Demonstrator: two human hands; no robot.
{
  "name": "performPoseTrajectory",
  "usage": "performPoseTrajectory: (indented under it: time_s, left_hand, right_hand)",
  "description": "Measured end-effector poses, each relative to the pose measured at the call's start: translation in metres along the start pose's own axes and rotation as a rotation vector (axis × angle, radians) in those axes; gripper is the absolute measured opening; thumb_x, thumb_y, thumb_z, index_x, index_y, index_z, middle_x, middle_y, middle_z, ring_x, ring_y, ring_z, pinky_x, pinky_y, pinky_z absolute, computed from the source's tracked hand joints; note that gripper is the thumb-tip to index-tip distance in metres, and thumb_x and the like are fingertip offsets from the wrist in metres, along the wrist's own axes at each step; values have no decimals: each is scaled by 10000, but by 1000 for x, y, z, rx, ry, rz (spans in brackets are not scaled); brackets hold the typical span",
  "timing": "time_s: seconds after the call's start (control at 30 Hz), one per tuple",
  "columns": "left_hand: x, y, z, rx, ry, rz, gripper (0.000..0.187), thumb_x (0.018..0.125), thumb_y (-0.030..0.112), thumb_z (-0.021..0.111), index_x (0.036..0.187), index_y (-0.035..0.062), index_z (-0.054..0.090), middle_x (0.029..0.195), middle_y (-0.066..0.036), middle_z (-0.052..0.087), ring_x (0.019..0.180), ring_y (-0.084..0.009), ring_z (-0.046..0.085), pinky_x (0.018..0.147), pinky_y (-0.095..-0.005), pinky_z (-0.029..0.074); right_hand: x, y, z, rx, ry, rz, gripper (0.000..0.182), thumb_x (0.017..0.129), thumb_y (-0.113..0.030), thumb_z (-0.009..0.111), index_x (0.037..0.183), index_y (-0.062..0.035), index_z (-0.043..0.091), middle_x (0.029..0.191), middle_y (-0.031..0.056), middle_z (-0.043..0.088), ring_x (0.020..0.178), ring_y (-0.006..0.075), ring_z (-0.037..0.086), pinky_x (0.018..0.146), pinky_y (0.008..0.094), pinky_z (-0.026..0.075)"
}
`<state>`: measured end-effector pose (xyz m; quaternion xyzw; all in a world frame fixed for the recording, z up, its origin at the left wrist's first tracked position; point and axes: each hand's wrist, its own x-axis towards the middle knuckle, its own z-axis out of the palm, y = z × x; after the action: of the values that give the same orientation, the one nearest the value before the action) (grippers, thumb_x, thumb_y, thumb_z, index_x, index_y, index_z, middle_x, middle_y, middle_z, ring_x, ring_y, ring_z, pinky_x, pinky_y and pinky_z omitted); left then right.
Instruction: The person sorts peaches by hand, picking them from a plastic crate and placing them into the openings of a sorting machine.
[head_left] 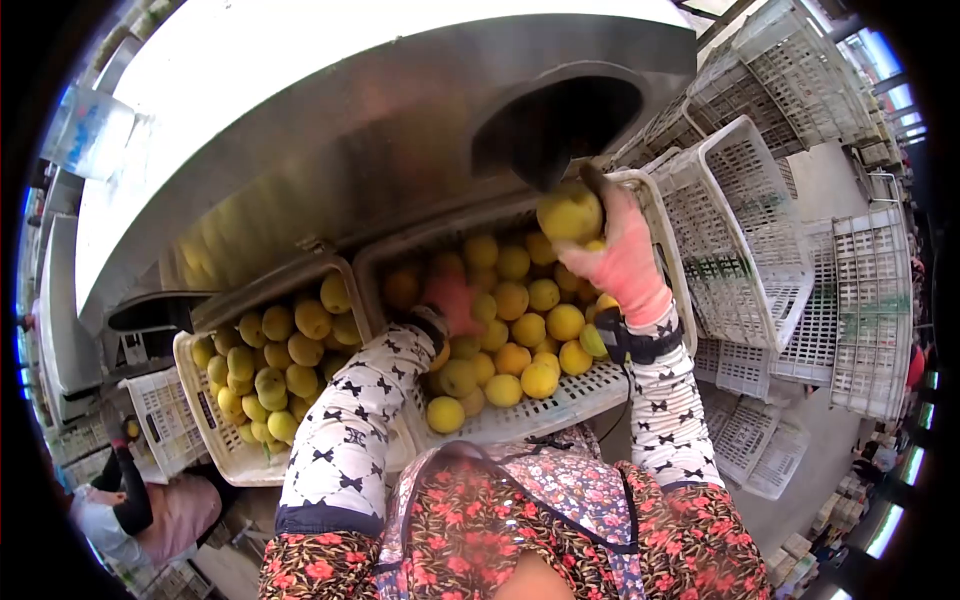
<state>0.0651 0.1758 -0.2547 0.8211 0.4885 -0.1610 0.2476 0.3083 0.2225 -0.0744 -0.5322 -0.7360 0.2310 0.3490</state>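
My right hand [628,262], in a pink glove, is closed around a round yellow fruit [570,212] that looks like citrus. It holds the fruit just below a dark oval opening [560,125] in the metal machine. My left hand [452,298], also gloved in pink, reaches down among the fruit at the left side of the middle crate [585,395]. Its fingers are blurred and partly hidden, so I cannot see whether it grips anything. Loose yellow and orange fruit [510,300] fills much of this white plastic crate.
A second white crate [195,385] of yellow-green fruit [285,350] stands to the left. The curved metal machine [330,150] spans the front. White crates [745,235] are stacked on the right. Another person [150,510] works at lower left.
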Motion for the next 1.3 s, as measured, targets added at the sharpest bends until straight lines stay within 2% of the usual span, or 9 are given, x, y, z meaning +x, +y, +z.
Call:
performPoseTrajectory:
  time_s: [0.27,0.43,0.6,0.8,0.9,1.0,1.1,1.17,1.3]
  left_hand:
    - [2,3,16,-106,5,89,664,655,536,786,1120,83,645,1039,-178,669,990,-354,641,865,-467,519]
    - [14,-8,11,-161,-53,127,669,674,498,790,1171,81,626,1054,-184,674,986,-378,637,862,-478,515]
    - [-23,-9,-35,-664,37,18,557,724,438,799,1117,62,680,1082,-160,695,971,-326,667,850,-432,528]
    - [-60,-22,4,-1747,89,-193,539,884,440,705,1234,36,640,1058,-32,674,927,-160,625,847,-297,510]
    - [-78,14,-6,-2151,212,-250,647,912,522,647,1330,35,570,1201,-52,639,1033,-139,602,862,-292,499]
    - [-71,14,9,-1993,144,-384,753,920,606,583,1415,46,491,1316,-63,585,1137,-136,560,930,-282,471]
    - [-40,9,62,-2147,261,-472,793,922,661,527,1437,61,467,1337,-60,569,1174,-143,538,997,-267,432]
    - [-36,2,85,-2064,295,-477,799,919,672,519,1443,72,456,1332,-63,574,1173,-157,541,1025,-263,410]
    - [-66,28,46,-1518,572,-139,755,927,656,508,1421,87,467,1308,-79,579,1175,-189,555,1013,-306,442]
  right_hand:
    - [118,-19,45,-594,-264,316,619,773,-459,735,1176,-1,628,1109,256,648,1028,416,634,869,451,535]
    - [41,-7,44,-113,449,4,421,831,-326,723,1108,-20,639,987,196,674,899,368,664,818,442,537]
    - [-83,65,125,-380,-375,403,397,874,-328,658,1097,0,637,999,229,653,967,367,660,808,423,541]
    - [-94,79,175,-468,-647,575,497,776,-306,748,1171,-49,590,1143,225,576,1024,400,617,843,451,530]
    - [-103,119,165,-230,-465,429,612,738,-281,776,1234,-16,534,1197,242,544,1032,402,619,841,443,537]
    - [-105,89,146,-383,-399,342,386,826,-350,669,1061,-45,665,1067,199,646,895,399,653,820,429,546]
    - [-128,128,190,-542,-568,168,603,764,-240,751,1256,7,505,1185,227,560,1029,400,628,850,435,539]
    - [-103,93,176,-507,-696,347,449,803,-320,703,1141,-39,607,1146,219,601,1024,386,634,851,434,537]
    - [-90,88,147,-327,-661,482,603,739,-424,760,1171,-37,597,1203,226,591,1081,382,616,879,428,528]
